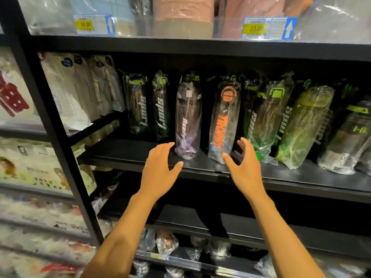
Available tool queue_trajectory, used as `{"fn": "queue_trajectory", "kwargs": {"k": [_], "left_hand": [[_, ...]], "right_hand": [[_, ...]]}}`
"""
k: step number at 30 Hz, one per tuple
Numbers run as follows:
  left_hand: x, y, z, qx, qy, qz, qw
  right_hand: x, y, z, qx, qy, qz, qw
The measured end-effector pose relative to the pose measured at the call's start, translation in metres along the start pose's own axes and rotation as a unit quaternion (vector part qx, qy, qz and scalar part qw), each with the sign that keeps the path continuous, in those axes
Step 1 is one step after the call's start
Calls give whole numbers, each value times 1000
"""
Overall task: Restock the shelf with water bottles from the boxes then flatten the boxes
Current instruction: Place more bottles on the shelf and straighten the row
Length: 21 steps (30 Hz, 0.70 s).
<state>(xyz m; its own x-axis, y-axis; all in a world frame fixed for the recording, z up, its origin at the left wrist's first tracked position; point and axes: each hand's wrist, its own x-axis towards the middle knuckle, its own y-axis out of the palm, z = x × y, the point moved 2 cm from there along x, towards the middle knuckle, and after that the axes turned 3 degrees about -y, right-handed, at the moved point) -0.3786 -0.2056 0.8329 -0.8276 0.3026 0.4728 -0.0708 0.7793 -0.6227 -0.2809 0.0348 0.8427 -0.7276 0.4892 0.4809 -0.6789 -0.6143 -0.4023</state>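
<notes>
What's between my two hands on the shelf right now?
Head view: between the left hand and right hand stand two wrapped bottles, the purple bottle and the orange-lettered bottle, on the black shelf.

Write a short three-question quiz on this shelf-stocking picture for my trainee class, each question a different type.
1. True or false: the left hand and the right hand are both open, holding nothing.
2. The wrapped bottle just right of the purple-tinted bottle has lettering in: A orange, B pink, C blue.
3. Fill in: the upper-right price tag reads ____.
Key: 1 true; 2 A; 3 23.00.
</notes>
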Motion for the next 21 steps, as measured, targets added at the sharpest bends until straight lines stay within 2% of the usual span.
{"fn": "queue_trajectory", "kwargs": {"k": [5, 8, 12, 16, 21], "left_hand": [[-87, -2, 9, 64, 54, -20, 996], [-144, 10, 19, 94, 78, 11, 992], [-221, 45, 36, 115, 92, 70, 987], [-298, 88, 52, 72, 71, 151, 983], [-388, 138, 26, 42, 103, 164, 980]], "right_hand": [[-83, -24, -26, -75, -110, -66, 989], [-147, -32, -65, -143, -122, -49, 981], [-237, -48, -115, -216, -73, 27, 973], [-323, -77, -153, -268, 21, 92, 959], [-433, -135, -182, -308, 108, 130, 936]]}}
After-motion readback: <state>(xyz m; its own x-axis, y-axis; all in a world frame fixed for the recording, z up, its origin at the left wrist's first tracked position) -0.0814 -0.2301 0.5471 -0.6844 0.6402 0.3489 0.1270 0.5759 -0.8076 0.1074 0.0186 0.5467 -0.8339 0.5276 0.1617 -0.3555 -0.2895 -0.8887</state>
